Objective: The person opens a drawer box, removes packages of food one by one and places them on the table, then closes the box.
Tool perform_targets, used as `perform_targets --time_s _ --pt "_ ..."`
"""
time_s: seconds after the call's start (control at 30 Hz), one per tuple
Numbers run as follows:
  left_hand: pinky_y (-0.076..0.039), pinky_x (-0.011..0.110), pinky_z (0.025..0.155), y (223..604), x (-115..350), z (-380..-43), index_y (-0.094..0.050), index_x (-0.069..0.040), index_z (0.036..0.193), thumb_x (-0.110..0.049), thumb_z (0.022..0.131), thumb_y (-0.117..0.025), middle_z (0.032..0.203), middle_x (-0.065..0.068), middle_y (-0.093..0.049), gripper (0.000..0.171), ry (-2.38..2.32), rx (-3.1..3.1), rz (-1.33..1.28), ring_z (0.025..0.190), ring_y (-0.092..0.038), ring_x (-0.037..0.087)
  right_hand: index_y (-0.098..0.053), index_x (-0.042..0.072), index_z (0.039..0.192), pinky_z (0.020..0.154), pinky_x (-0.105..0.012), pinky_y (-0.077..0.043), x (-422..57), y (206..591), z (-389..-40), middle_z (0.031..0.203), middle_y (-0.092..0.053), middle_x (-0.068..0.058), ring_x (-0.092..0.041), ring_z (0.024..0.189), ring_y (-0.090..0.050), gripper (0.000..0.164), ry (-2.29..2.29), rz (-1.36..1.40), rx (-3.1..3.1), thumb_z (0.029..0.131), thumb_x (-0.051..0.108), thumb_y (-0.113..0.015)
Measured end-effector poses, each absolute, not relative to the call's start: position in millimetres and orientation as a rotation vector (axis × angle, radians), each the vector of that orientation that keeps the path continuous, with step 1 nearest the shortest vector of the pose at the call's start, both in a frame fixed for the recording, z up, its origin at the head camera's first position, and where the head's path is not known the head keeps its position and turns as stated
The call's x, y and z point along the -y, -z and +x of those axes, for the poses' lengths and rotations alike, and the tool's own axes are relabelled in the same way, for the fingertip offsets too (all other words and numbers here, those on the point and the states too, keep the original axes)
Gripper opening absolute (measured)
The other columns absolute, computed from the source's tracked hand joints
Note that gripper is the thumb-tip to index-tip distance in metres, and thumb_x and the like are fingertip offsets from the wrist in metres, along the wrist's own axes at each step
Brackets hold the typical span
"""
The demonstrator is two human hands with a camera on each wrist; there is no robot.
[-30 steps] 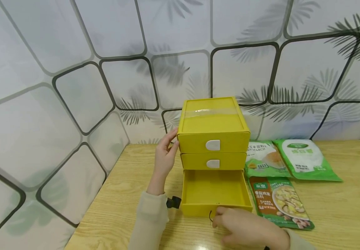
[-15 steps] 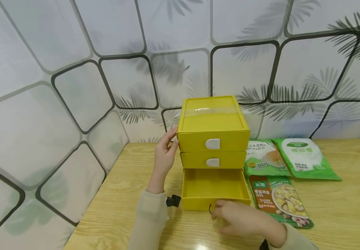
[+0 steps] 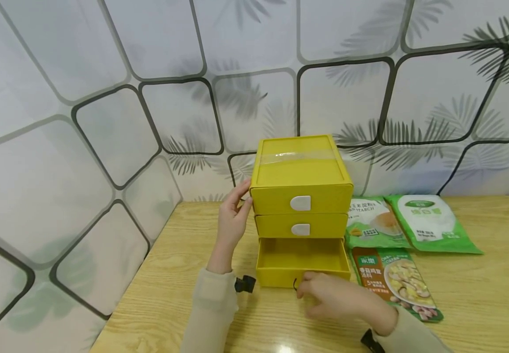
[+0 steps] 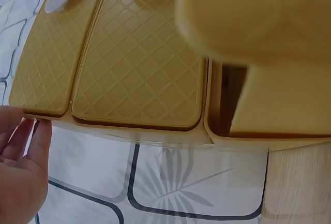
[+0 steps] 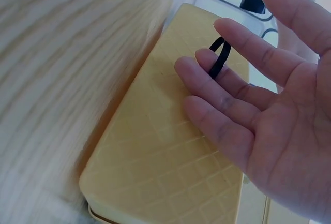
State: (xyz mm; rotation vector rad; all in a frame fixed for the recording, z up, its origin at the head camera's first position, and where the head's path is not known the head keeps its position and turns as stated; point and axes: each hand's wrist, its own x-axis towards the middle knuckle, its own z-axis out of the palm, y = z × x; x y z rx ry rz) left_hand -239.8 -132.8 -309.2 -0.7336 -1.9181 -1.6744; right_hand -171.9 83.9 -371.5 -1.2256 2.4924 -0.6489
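Note:
A yellow three-tier drawer box (image 3: 303,171) stands on the table. Its two upper drawers are closed, while the bottom drawer (image 3: 276,278) juts partly out, its visible inside bare. My left hand (image 3: 233,220) steadies the box's left side near the top, fingertips against the wall in the left wrist view. At the bottom drawer's front, my right hand (image 3: 336,296) presses with extended fingers; its thumb stands apart in the right wrist view. A black loop pull (image 5: 222,61) on that front shows beside the fingertips.
Right of the box lie a green-and-white corn starch bag (image 3: 378,223), a green-and-white pouch (image 3: 433,223) and a brown-and-green soup seasoning packet (image 3: 406,284). Behind the wooden table (image 3: 184,255) hangs a patterned wall covering (image 3: 259,108).
The bottom drawer has slid further into the box, the right hand moving forward with it. The left hand stays on the box's side.

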Motion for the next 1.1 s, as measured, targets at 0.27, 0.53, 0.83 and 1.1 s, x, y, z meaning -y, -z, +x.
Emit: perform_targets --time_s 0.27,0.53,0.83,1.1 --pt "-0.045 0.032 0.084 309 134 -239 -0.047 0.013 0.120 0.007 0.088 -0.046 0.127 0.023 -0.043 0.033 1.680 1.925 -0.721 0.117 -0.042 0.027 -0.064 0.005 0.097 0.069 -0.025 -0.047 -81 372 -180 0.093 -0.052 0.001 -0.014 0.082 -0.054 0.024 0.678 -1.178 -2.550 0.077 0.018 -0.068" --pt "-0.045 0.038 0.085 309 133 -239 -0.046 0.012 0.121 0.008 0.088 -0.046 0.126 0.023 -0.043 0.033 1.676 1.918 -0.720 0.117 -0.042 0.028 -0.064 0.004 0.094 0.069 -0.027 -0.047 -80 378 -190 0.093 -0.052 -0.001 -0.017 0.082 -0.054 0.023 0.692 -1.161 -2.635 0.076 0.017 -0.069" --pt "-0.044 0.041 0.085 309 133 -239 -0.046 0.012 0.121 0.007 0.088 -0.046 0.127 0.022 -0.044 0.034 1.671 1.922 -0.725 0.117 -0.042 0.027 -0.063 0.001 0.095 0.075 -0.035 -0.048 -79 378 -195 0.098 -0.052 -0.007 -0.023 0.087 -0.055 0.024 0.733 -1.070 -2.704 0.076 0.014 -0.069" --pt "-0.044 0.038 0.085 309 132 -239 -0.046 0.012 0.122 0.007 0.088 -0.046 0.127 0.022 -0.043 0.034 1.675 1.926 -0.727 0.118 -0.041 0.027 -0.062 0.000 0.099 0.080 -0.040 -0.046 -79 381 -199 0.104 -0.052 -0.011 -0.025 0.091 -0.054 0.028 0.768 -1.002 -2.751 0.075 0.014 -0.068"
